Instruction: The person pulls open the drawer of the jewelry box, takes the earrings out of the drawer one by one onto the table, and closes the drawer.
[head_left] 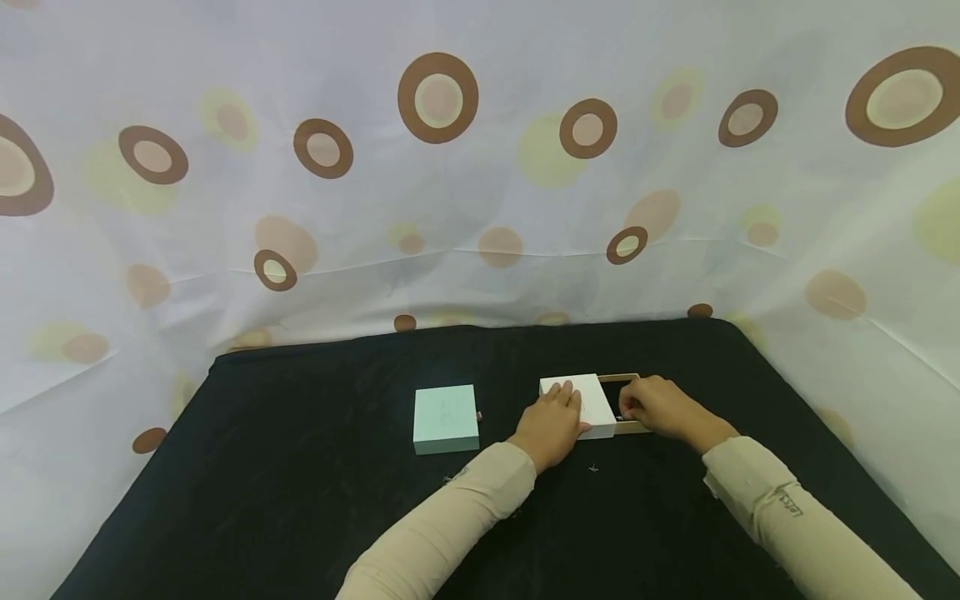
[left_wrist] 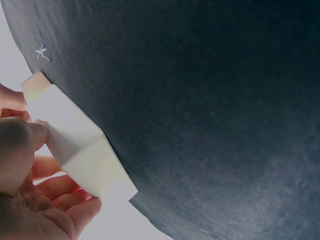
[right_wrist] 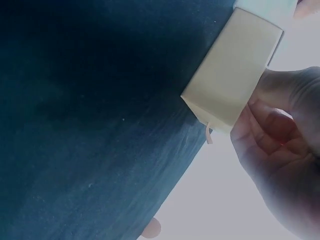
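A white drawer-style box lies on the black cloth, its beige inner drawer slid partway out to the right. My left hand holds the white outer sleeve, fingers across its top and thumb at the near side. My right hand reaches into the drawer with bent fingers. A tiny pale glint shows by its fingertips, but whether they pinch anything is hidden. In the right wrist view, a short ribbon tab hangs from the drawer's end. A small silvery star-shaped piece lies near the box.
To the left sits a mint-green box with a small tab on its right side. Another small silvery piece lies beside the left sleeve. Behind the black cloth hangs a pale curtain with circle prints.
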